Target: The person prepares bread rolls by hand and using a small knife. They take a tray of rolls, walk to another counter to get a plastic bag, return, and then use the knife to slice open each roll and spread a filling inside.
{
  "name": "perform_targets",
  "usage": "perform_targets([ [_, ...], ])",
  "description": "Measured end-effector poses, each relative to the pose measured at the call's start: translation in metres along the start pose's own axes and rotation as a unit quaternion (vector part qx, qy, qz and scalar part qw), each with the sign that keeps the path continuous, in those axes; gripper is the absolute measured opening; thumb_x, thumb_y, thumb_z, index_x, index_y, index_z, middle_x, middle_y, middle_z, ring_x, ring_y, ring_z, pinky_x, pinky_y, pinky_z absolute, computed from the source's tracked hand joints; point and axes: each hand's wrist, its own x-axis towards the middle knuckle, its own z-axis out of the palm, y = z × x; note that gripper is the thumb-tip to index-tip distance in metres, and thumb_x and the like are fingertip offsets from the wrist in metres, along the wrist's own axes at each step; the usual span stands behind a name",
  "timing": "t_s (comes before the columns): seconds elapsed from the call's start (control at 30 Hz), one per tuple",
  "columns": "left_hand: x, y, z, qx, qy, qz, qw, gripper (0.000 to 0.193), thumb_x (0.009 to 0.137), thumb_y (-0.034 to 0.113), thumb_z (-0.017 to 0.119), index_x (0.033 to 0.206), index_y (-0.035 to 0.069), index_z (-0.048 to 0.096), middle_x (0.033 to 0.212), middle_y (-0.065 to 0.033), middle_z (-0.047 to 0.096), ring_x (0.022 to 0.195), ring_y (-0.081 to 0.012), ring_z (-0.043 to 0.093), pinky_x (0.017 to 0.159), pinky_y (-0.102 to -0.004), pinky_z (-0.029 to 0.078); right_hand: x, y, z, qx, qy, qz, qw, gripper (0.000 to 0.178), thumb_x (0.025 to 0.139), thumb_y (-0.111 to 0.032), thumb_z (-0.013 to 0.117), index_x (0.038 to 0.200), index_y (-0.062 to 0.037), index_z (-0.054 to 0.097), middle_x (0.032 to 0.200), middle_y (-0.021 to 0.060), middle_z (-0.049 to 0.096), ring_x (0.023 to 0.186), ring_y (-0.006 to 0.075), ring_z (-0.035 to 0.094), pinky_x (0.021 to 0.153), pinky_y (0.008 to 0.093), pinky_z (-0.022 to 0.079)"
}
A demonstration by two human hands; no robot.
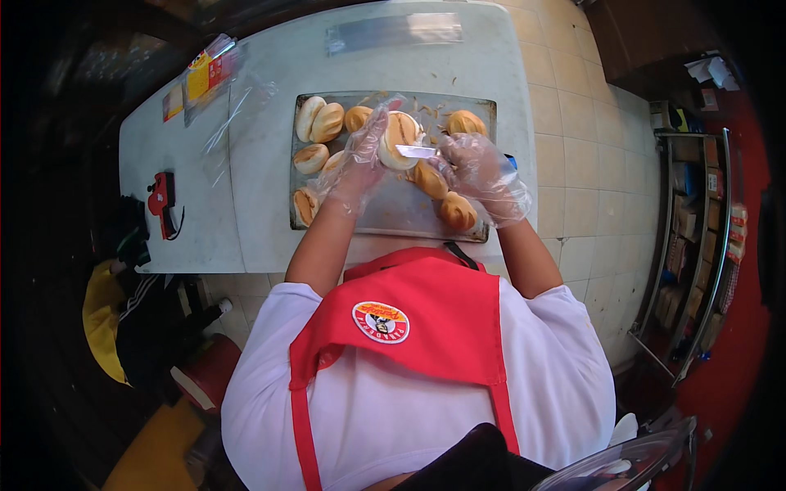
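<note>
In a clear plastic glove, my left hand (367, 151) is closed around a bread roll (401, 131) with a browned top and pale sides, raised above a metal baking tray (393, 221). My right hand (479, 168), gloved the same way, grips a knife (417, 151) whose short pale blade lies against the roll. Its handle is hidden in my fingers. Several more rolls lie on the tray: a golden roll (457, 211) below my right hand, another roll (467, 122) behind it, and a pale-sided roll (311, 159) to the left of my left hand.
The tray rests on a white table (270, 74). A clear plastic sleeve (393, 34) lies at the far edge, printed plastic bags (205, 78) at the far left. Nearer on the left is a red and black device (163, 204). A stocked metal rack (688, 237) stands on the right.
</note>
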Motion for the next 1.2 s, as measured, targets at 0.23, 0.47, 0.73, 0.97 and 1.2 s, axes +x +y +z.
perform_targets([
  [0.23, 0.006, -0.006, -0.007, -0.060, -0.019, -0.009, 0.998, 0.055, 0.094, 0.038, 0.052, 0.137, 0.005, 0.039, 0.117, -0.0119, 0.055, 0.102, -0.0203, 0.059, 0.088, -0.0345, 0.051, -0.004, 0.017, 0.010, -0.015, 0.041, 0.004, 0.999, 0.021, 0.081, -0.023, 0.067, 0.079, -0.0049, 0.055, 0.069, 0.0134, 0.056, 0.067, 0.0326, 0.057, 0.062, 0.0421, 0.045],
  [0.47, 0.003, -0.009, -0.005, -0.053, -0.046, -0.017, 0.997, 0.052, 0.096, 0.036, 0.049, 0.136, 0.003, 0.040, 0.113, -0.0094, 0.057, 0.099, -0.0185, 0.060, 0.087, -0.0332, 0.052, 0.004, 0.013, 0.009, -0.024, 0.056, -0.004, 0.998, 0.021, 0.080, -0.020, 0.067, 0.075, -0.0058, 0.053, 0.067, 0.0130, 0.056, 0.064, 0.0330, 0.057, 0.060, 0.0430, 0.045],
  [0.73, 0.007, -0.007, -0.011, -0.042, -0.042, -0.025, 0.998, 0.050, 0.094, 0.038, 0.052, 0.127, 0.001, 0.047, 0.108, -0.0087, 0.058, 0.100, -0.0178, 0.060, 0.086, -0.0338, 0.053, 0.008, -0.004, 0.002, 0.009, 0.040, -0.049, 0.998, 0.019, 0.081, -0.020, 0.066, 0.076, -0.0049, 0.054, 0.068, 0.0135, 0.056, 0.065, 0.0333, 0.057, 0.061, 0.0431, 0.045],
  [0.97, 0.010, -0.008, -0.019, -0.071, -0.059, -0.078, 0.993, 0.052, 0.092, 0.041, 0.054, 0.127, 0.003, 0.048, 0.109, -0.0094, 0.059, 0.099, -0.0188, 0.060, 0.085, -0.0353, 0.054, -0.002, 0.023, 0.009, -0.004, 0.027, 0.029, 0.999, 0.021, 0.082, -0.022, 0.065, 0.078, -0.0045, 0.054, 0.068, 0.0145, 0.055, 0.065, 0.0338, 0.057, 0.061, 0.0438, 0.045],
  [1.2, 0.006, -0.004, -0.018, -0.037, -0.063, -0.072, 0.995, 0.062, 0.091, 0.040, 0.056, 0.138, 0.004, 0.037, 0.113, -0.0096, 0.057, 0.103, -0.0197, 0.059, 0.090, -0.0367, 0.051, 0.000, 0.025, 0.013, -0.009, 0.035, 0.006, 0.999, 0.023, 0.082, -0.024, 0.065, 0.075, -0.0048, 0.055, 0.067, 0.0149, 0.056, 0.065, 0.0347, 0.057, 0.061, 0.0443, 0.045],
])
